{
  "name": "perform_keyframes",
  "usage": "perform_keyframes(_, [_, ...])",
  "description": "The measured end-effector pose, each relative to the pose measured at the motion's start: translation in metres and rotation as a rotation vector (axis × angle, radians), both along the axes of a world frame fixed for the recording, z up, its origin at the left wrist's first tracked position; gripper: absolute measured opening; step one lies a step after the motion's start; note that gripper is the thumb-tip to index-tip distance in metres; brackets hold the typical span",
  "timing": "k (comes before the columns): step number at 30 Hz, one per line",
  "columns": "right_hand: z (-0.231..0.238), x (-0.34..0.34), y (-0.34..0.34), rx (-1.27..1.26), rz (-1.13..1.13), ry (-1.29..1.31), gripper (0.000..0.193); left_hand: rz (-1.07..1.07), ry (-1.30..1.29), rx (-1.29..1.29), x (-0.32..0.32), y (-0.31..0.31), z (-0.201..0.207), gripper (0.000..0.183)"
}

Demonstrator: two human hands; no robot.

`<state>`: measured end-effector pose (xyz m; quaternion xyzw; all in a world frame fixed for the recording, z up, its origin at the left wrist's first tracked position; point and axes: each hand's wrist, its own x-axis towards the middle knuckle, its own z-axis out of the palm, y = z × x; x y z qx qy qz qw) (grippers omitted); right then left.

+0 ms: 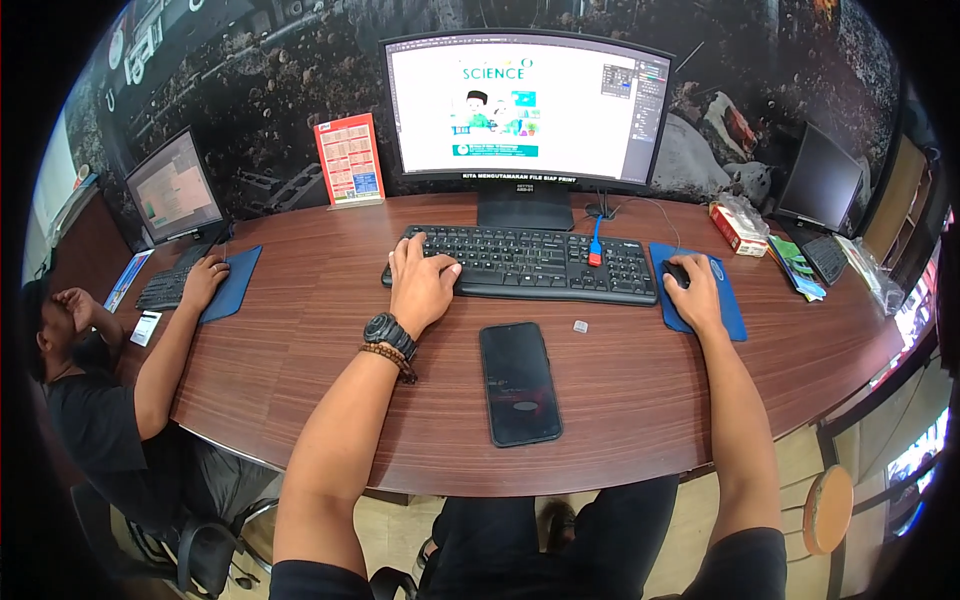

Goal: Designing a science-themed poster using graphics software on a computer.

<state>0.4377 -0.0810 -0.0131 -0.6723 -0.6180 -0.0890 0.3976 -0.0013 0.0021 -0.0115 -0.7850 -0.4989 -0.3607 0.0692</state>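
My left hand [420, 287] rests on the left end of a black keyboard [520, 262], fingers stretched over the keys and thumb out to the side. It grips nothing. My right hand [700, 298] is curved over a dark computer mouse [677, 272] on a blue mouse pad [731, 318], right of the keyboard. Behind the keyboard stands a wide monitor [570, 110] showing a green and white page layout with cartoon figures. A black phone [521, 385] lies face up between my forearms. A small grey piece [580, 326] sits just beyond it.
A red and blue plug [595, 254] with its cable lies across the keyboard. Behind are a red-edged card stand [350, 160] and, right, a red and white box [738, 230] and a dark monitor [820, 180]. At left a co-worker [110, 400] uses another keyboard [163, 288]. A round stool [829, 510] stands right.
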Motion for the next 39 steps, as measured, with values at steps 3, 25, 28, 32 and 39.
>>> perform_keyframes(3, [-0.001, 0.000, 0.000, 0.009, 0.032, 0.004, 0.033, 0.066, 0.026, 0.079, 0.000, 0.003, -0.003, 0.025])
perform_keyframes(25, [0.007, -0.008, -0.002, -0.044, -0.097, 0.020, 0.040, 0.027, 0.010, -0.032, 0.003, -0.006, 0.003, 0.017])
perform_keyframes(28, [0.003, -0.004, -0.001, -0.009, -0.054, 0.011, 0.040, 0.047, -0.006, -0.065, 0.002, -0.005, 0.005, 0.022])
perform_keyframes(32, [0.003, -0.006, -0.002, -0.003, -0.027, 0.016, 0.039, 0.172, -0.096, -0.146, 0.003, -0.005, 0.005, 0.043])
perform_keyframes(39, [0.003, -0.005, -0.002, -0.022, -0.023, 0.015, 0.039, 0.238, -0.071, -0.094, 0.003, 0.004, -0.007, 0.063])
